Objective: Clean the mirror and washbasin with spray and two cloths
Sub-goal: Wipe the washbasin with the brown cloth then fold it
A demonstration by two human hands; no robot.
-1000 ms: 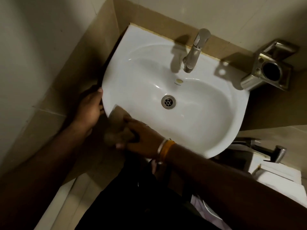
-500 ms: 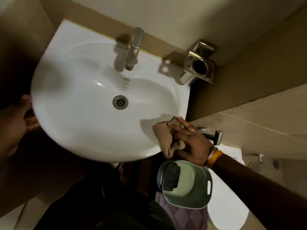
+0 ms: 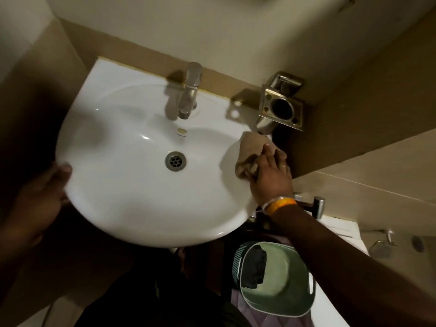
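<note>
The glossy white oval ceramic washbasin (image 3: pixel 132 190) sits wall-mounted, bowl up; a crumpled beige cloth (image 3: pixel 250 149) lies on the basin's right rim (bunched, partly covered); a dark folded cloth (image 3: pixel 256 267) lies below the basin.

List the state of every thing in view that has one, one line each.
Washbasin: dry-looking, no water standing.
Tap: no water running.
Drain: open, unplugged.
Tan cloth: bunched, pressed on the basin's right rim.
Right hand: holds the cloth.
Left hand: rests on the left rim.
Green tub: holds a dark cloth.
</note>
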